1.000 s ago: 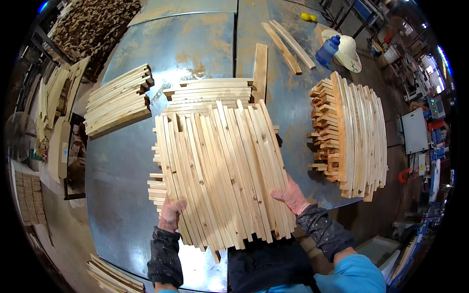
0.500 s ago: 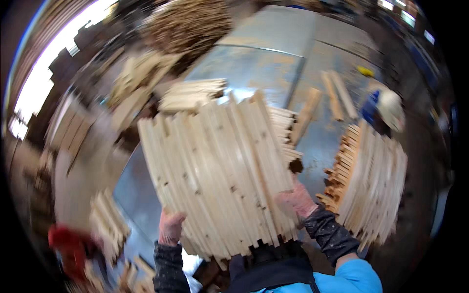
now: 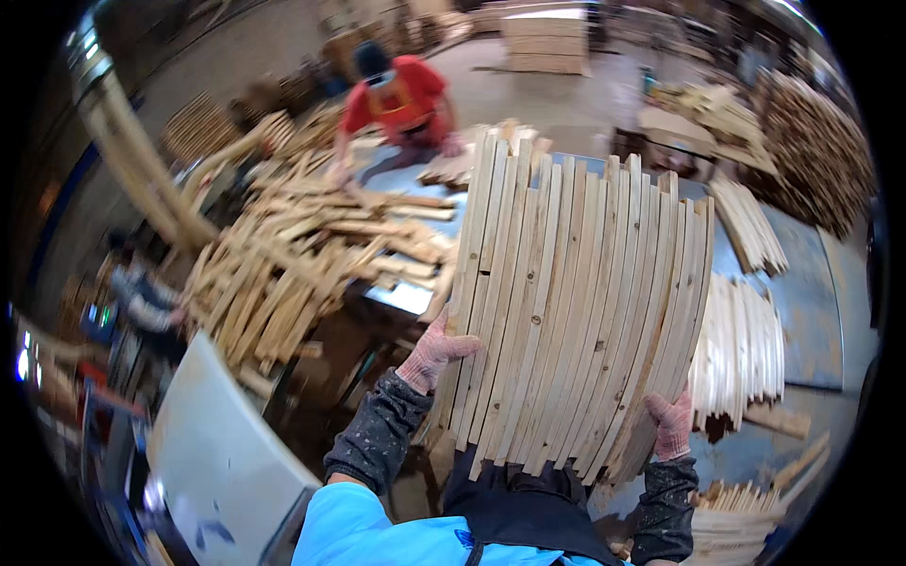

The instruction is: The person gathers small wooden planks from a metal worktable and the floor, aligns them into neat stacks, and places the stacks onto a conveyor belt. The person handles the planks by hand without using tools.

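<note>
A wide bundle of pale wooden strips (image 3: 576, 311), packed side by side, is carried in front of my body between both hands. My left hand (image 3: 437, 355) clasps its left edge, with the thumb laid over the outer strips. At the lower right edge, my right hand (image 3: 671, 423) presses in from the other side. Both hands wear pinkish knit gloves. The fingers under the bundle are hidden. The strips' ends are uneven at top and bottom, and several show dark knots.
Loose wooden pieces (image 3: 283, 274) lie heaped to the left, where a person in red (image 3: 401, 104) leans over a metal table. Stacked strips (image 3: 741, 349) rest on the metal tabletop (image 3: 802, 283) at right. A pale panel (image 3: 222, 462) stands at lower left.
My view and body have swung left, bringing the loose heap and the person in red into the upper left. The bundle stays gripped between both hands.
</note>
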`<state>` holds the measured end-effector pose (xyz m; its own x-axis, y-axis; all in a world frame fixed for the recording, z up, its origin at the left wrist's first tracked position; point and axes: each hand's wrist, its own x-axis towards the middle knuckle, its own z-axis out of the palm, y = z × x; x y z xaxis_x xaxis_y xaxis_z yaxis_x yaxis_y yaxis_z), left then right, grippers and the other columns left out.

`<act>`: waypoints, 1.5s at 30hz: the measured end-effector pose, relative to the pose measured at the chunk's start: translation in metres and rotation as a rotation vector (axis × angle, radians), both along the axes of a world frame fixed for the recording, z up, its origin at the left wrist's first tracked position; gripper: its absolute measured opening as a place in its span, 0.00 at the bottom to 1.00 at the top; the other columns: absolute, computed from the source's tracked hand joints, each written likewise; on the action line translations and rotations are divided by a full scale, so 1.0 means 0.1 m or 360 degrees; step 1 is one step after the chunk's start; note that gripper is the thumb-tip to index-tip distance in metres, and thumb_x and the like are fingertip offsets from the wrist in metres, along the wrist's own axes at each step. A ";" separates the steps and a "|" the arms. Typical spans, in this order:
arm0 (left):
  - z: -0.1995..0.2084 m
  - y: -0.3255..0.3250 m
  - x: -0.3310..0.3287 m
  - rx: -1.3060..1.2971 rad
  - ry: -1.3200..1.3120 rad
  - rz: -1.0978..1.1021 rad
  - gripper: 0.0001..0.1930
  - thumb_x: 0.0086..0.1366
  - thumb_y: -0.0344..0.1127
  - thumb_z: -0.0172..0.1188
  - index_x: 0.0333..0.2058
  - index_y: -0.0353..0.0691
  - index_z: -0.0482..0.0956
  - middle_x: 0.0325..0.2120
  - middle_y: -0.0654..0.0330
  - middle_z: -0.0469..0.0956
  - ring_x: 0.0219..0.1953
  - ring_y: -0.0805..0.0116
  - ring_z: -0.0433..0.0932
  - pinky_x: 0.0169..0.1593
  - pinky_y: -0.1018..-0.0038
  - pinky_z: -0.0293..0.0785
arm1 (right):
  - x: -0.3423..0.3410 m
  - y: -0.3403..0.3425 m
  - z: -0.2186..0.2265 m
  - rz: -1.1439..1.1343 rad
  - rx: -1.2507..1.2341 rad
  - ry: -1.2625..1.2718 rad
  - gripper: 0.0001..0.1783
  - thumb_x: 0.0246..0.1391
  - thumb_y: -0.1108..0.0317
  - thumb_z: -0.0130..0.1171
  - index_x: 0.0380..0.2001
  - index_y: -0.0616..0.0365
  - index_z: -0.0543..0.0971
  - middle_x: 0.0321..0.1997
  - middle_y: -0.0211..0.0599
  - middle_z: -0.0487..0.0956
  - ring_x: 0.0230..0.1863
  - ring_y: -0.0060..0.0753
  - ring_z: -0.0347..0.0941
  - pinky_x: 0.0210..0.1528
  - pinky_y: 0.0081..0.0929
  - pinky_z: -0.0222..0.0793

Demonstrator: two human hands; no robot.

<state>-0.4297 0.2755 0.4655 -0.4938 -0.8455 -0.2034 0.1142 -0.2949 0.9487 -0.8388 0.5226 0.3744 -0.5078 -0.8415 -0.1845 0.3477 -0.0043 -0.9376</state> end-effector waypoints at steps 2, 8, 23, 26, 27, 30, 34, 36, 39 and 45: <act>-0.02 0.46 0.48 -0.0090 0.0110 0.0156 0.46 0.64 0.29 0.78 0.78 0.46 0.66 0.62 0.62 0.81 0.60 0.68 0.81 0.66 0.66 0.79 | 0.19 -0.13 0.06 0.0220 -0.0013 0.0020 0.53 0.50 0.65 0.84 0.76 0.58 0.68 0.56 0.37 0.85 0.50 0.35 0.86 0.50 0.34 0.86; -0.09 1.92 2.01 -0.0116 0.0058 0.0769 0.44 0.64 0.29 0.77 0.77 0.44 0.67 0.61 0.61 0.81 0.60 0.68 0.81 0.64 0.65 0.80 | 1.48 -0.39 0.33 0.0846 -0.0172 0.0050 0.51 0.51 0.59 0.81 0.76 0.59 0.69 0.62 0.38 0.83 0.59 0.40 0.82 0.62 0.37 0.80; -0.64 5.55 5.39 0.0155 0.0037 0.1851 0.42 0.66 0.37 0.77 0.74 0.33 0.66 0.61 0.52 0.80 0.63 0.61 0.80 0.71 0.64 0.75 | 5.78 0.24 0.28 0.2176 0.0104 0.0048 0.49 0.52 0.81 0.74 0.77 0.60 0.66 0.64 0.44 0.82 0.60 0.42 0.82 0.64 0.38 0.81; -0.84 5.79 5.79 0.0242 -0.0092 0.1971 0.43 0.67 0.38 0.76 0.75 0.28 0.64 0.63 0.48 0.79 0.64 0.60 0.79 0.72 0.66 0.74 | 6.37 0.27 0.07 0.2251 0.0165 0.0250 0.51 0.50 0.84 0.74 0.77 0.59 0.65 0.62 0.45 0.83 0.57 0.42 0.84 0.61 0.38 0.83; -0.88 5.79 5.85 0.0260 -0.0133 0.2028 0.44 0.68 0.39 0.76 0.75 0.27 0.64 0.63 0.47 0.78 0.65 0.60 0.78 0.72 0.67 0.73 | 6.51 0.22 0.03 0.2276 0.0170 0.0316 0.51 0.50 0.85 0.73 0.77 0.59 0.65 0.62 0.45 0.83 0.56 0.42 0.84 0.61 0.39 0.84; -0.98 5.78 6.09 0.0156 -0.0273 0.2048 0.49 0.69 0.45 0.76 0.78 0.27 0.59 0.68 0.45 0.74 0.69 0.58 0.74 0.75 0.65 0.68 | 6.85 0.20 -0.02 0.2233 0.0257 0.0239 0.48 0.53 0.85 0.72 0.76 0.59 0.64 0.60 0.46 0.83 0.53 0.45 0.85 0.57 0.39 0.85; -1.06 5.74 6.46 0.0038 -0.0395 0.2008 0.50 0.70 0.51 0.76 0.78 0.28 0.59 0.71 0.47 0.73 0.70 0.56 0.73 0.76 0.64 0.65 | 7.08 0.27 0.08 0.2244 0.0248 -0.0019 0.42 0.59 0.84 0.68 0.75 0.58 0.65 0.58 0.44 0.83 0.53 0.43 0.83 0.58 0.39 0.84; -1.14 5.71 6.68 -0.0040 -0.0439 0.1975 0.52 0.69 0.54 0.76 0.78 0.28 0.60 0.71 0.46 0.75 0.71 0.55 0.73 0.76 0.64 0.65 | 7.18 0.33 0.14 0.2244 0.0199 -0.0179 0.40 0.61 0.83 0.64 0.75 0.57 0.66 0.62 0.43 0.81 0.57 0.41 0.82 0.61 0.38 0.81; -1.19 5.65 7.06 0.0082 -0.0663 0.1863 0.55 0.67 0.61 0.75 0.78 0.29 0.60 0.70 0.45 0.76 0.71 0.54 0.74 0.76 0.63 0.65 | 7.38 0.33 0.15 0.2256 0.0145 -0.0304 0.42 0.61 0.81 0.64 0.78 0.59 0.64 0.61 0.42 0.82 0.54 0.39 0.82 0.59 0.36 0.81; -0.68 5.49 7.57 0.0736 -0.1767 0.1191 0.61 0.66 0.81 0.60 0.81 0.36 0.57 0.67 0.37 0.78 0.68 0.44 0.79 0.71 0.57 0.73 | 7.70 0.11 0.23 0.2148 0.0287 0.0298 0.38 0.64 0.77 0.64 0.76 0.58 0.67 0.60 0.39 0.82 0.54 0.40 0.81 0.59 0.39 0.80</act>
<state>0.3272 0.8246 0.3980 0.6318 -0.5836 -0.5101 -0.3509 -0.8022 0.4831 -0.0689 0.5339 0.3974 0.6483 -0.6693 -0.3628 -0.1458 0.3586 -0.9220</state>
